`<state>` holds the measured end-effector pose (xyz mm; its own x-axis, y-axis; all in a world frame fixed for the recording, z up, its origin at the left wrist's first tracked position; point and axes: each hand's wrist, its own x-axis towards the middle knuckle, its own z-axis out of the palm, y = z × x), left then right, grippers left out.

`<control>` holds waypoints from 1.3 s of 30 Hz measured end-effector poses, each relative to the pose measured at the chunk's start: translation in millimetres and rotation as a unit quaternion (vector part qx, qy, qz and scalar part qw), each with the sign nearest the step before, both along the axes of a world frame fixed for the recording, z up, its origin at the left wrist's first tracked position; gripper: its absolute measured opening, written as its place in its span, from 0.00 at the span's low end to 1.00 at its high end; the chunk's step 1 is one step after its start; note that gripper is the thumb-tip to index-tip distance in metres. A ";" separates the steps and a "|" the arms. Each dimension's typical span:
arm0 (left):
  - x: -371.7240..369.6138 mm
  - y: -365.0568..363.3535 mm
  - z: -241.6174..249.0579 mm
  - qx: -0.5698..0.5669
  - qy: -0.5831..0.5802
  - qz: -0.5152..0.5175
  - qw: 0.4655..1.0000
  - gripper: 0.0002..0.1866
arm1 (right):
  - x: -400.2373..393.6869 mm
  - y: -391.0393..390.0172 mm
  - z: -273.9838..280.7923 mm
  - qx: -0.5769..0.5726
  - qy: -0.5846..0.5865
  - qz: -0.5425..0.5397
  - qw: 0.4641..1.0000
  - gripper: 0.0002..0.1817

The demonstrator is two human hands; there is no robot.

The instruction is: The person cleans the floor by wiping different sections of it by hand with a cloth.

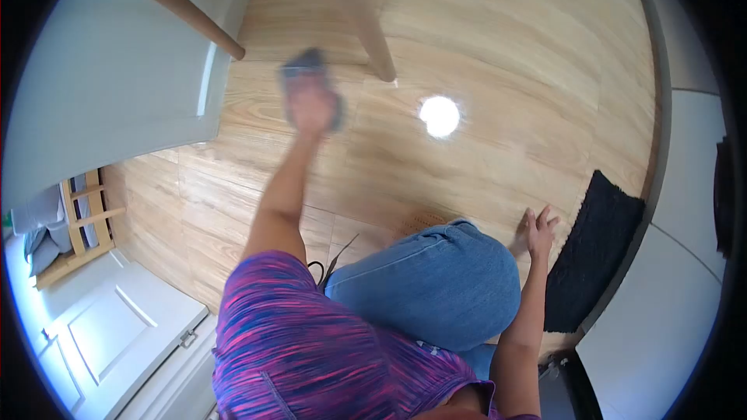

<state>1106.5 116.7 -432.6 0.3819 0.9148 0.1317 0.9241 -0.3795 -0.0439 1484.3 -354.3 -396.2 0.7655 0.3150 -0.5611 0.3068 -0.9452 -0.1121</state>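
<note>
My left hand (310, 107), blurred by motion, is stretched far forward over the wood-look floor (498, 54). Beneath its palm and fingers is a grey cloth (313, 61), pressed to the floor and also smeared. The cloth is close to two wooden legs (369, 39) of a piece of furniture. On the right side, my right hand (540, 232) rests on the floor with fingers spread and nothing in it. A black mat (595, 253) lies just beside that hand. My bent knee in blue jeans (428, 284) is between my arms.
A white panel (117, 62) runs along the left. Low on the left are a white door (117, 327) and a wooden frame (93, 210) with cushions. White cabinet fronts (685, 179) border the right edge. A bright light reflection shows on the floor ahead.
</note>
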 end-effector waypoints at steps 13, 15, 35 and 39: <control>-170.3 49.8 7.0 -0.052 0.013 0.275 0.960 0.32 | 11.2 11.6 23.8 0.046 0.070 -0.036 0.996 0.40; -155.4 72.6 3.8 -0.049 0.034 0.285 0.957 0.32 | 11.2 7.0 18.4 0.053 0.065 -0.030 0.996 0.40; 18.5 -107.0 15.8 -0.137 0.034 0.152 0.978 0.35 | 152.5 115.9 349.5 0.044 -0.055 0.087 0.994 0.25; 165.2 -156.2 34.8 -0.238 0.040 -0.059 0.969 0.35 | 134.7 140.9 384.9 0.006 -0.011 0.092 0.996 0.26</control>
<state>1271.7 -39.6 -397.8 0.4787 0.8139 -0.3292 0.8741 -0.4770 0.0919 1619.0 -213.4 -11.3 0.7059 0.4574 -0.5409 0.4770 -0.8714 -0.1144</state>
